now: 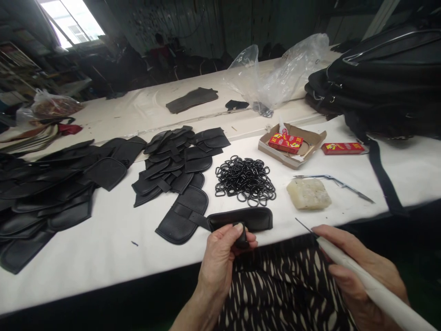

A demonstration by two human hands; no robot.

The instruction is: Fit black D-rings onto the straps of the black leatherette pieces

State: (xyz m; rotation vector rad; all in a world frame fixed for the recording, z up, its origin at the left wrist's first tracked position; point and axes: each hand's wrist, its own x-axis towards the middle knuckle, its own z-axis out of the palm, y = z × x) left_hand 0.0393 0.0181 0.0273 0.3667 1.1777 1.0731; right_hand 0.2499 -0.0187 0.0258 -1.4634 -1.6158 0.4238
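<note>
My left hand is closed, thumb over fingers, on a black leather piece. Its folded end is pinched under my thumb, while the padded, piped part rests by the table's front edge. To the right, my right hand grips a thin-pointed tool with a long, white-wrapped handle. The tool's dark tip points up and left, apart from the leather. Just left of the held piece lies another black leather piece with a strap. Behind it sits a heap of black D-rings.
Piles of black leather pieces cover the table's left. On the right are a yellowish block, metal tweezers-like tool, cardboard box and red packet. A black bag and clear plastic bag stand behind.
</note>
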